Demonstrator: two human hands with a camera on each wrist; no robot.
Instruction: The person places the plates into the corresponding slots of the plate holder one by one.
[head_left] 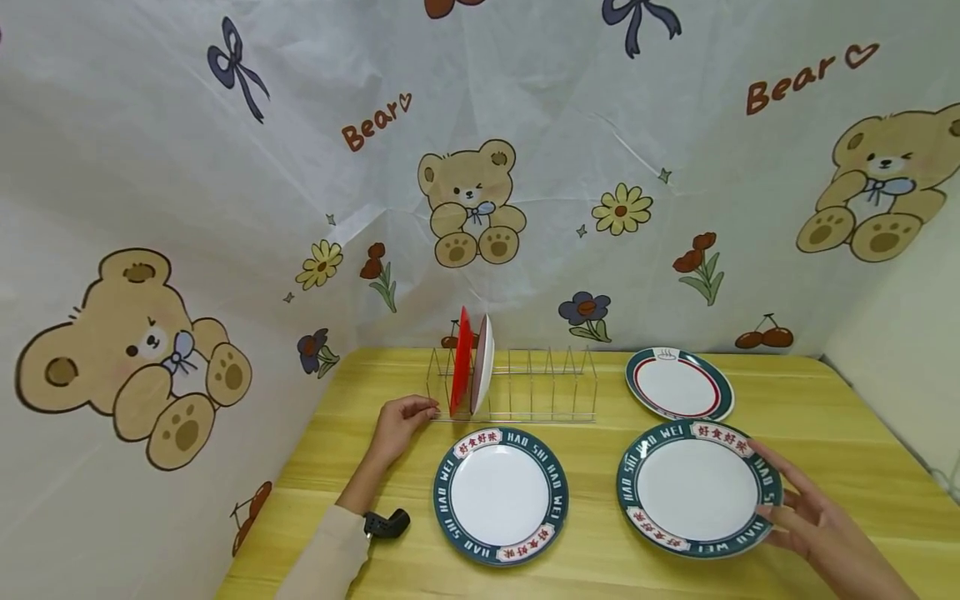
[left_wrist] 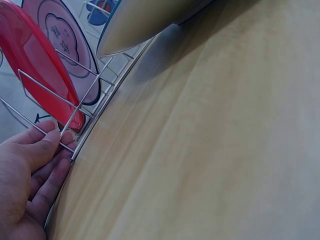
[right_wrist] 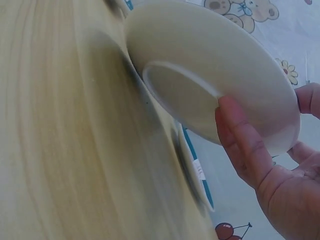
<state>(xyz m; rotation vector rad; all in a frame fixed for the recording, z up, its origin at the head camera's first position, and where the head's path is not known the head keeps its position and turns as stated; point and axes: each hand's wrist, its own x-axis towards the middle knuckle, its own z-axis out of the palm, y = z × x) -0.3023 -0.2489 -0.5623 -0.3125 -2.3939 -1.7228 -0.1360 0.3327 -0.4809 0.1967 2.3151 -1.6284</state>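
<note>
Right hand: my right hand (head_left: pixel 813 521) is nearest, at the right rim of the near right plate (head_left: pixel 693 487); my fingers (right_wrist: pixel 240 140) curl under its pale underside and my thumb lies on the rim, so I grip it with that edge lifted off the bench (head_left: pixel 825 400).
Near left plate: a second green-rimmed plate (head_left: pixel 501 495) lies flat on the bench, just left of the held one and apart from it.
Left hand: my left hand (head_left: pixel 396 425) is farther back at the left end of the wire rack (head_left: pixel 525 387); my fingers (left_wrist: pixel 47 142) pinch its end wire.
Rack: a red plate (head_left: pixel 462 360) and a white plate (head_left: pixel 483 363) stand on edge in its left slots, side by side.
Far right: a red-ringed plate (head_left: pixel 678 383) lies flat beyond the held plate.
Backdrop: a bear-print sheet (head_left: pixel 465 200) hangs behind the bench.
</note>
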